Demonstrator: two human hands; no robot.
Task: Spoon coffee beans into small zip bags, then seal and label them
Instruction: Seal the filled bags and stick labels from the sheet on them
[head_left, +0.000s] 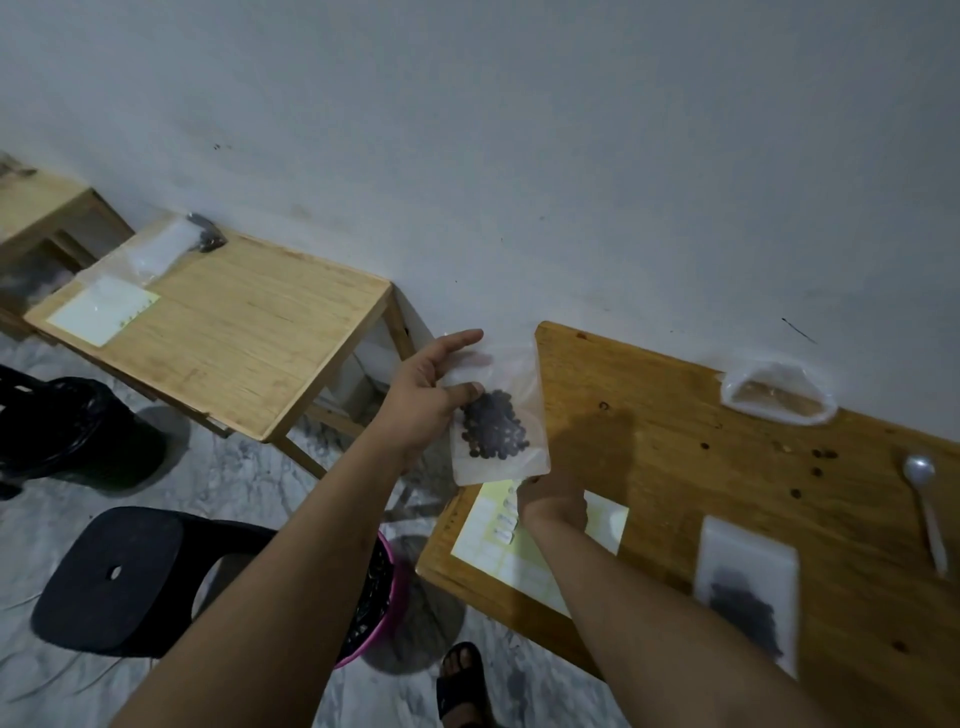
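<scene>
Our left hand (428, 400) pinches the small zip bag (475, 467) near its upper left side, thumb on the front and forefinger stretched along the top. Our right hand (550, 501) meets the bag's lower corner, but its fingers are hidden, so we cannot tell whether it grips. The bag hangs in the air just off the left edge of the counter (675, 415), with the coffee beans (493, 431) bunched in its middle. The label sheet (498, 566) lies below it at the near left corner. Sealing looks to be the step in hand. We should settle the beans well clear of the zip, press the air out, then run thumb and finger along the whole strip.
</scene>
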